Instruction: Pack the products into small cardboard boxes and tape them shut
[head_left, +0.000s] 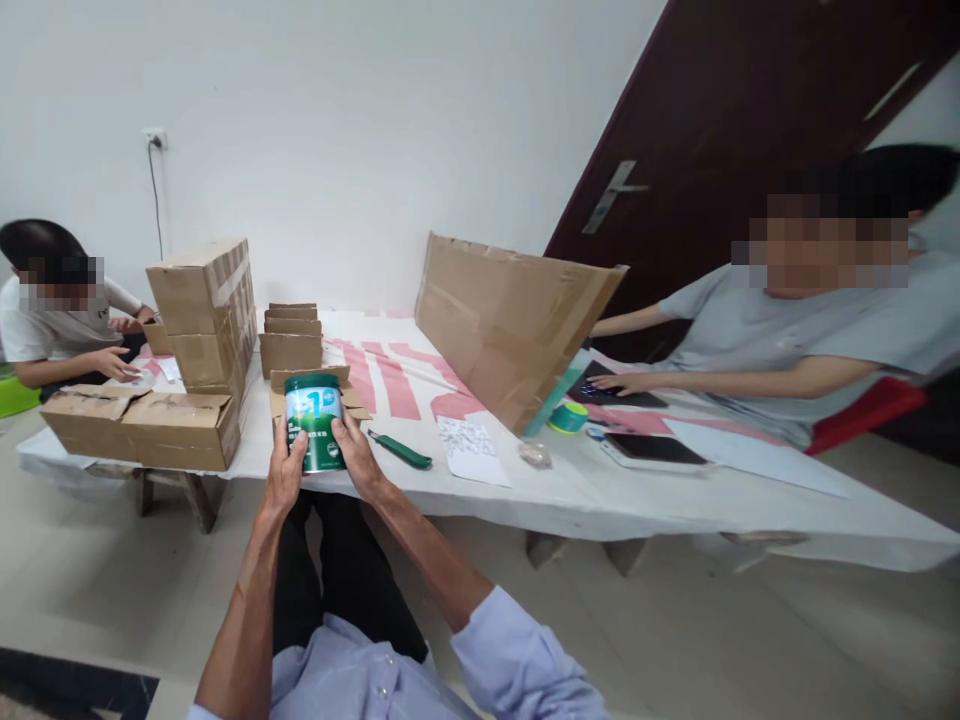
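Observation:
A green canister (315, 405) with a dark green lid and a large "1" on its label stands upright between my two hands, at the table's front edge. My left hand (288, 465) closes on its left side, and my right hand (358, 458) grips the right side. Directly behind the canister is an open cardboard box (352, 402), partly hidden by it. To the right of my right hand lies a green utility knife (400, 449). Beside the knife rests a printed paper sheet (472, 450).
Stacked cardboard boxes (199, 320) and two low boxes (180, 425) stand left; several open boxes (291, 350) sit behind. A large cardboard panel (510, 325) leans mid-table. Right are a tape roll (568, 418), a tablet (652, 450) and a person (780, 350). Another person (67, 330) sits left.

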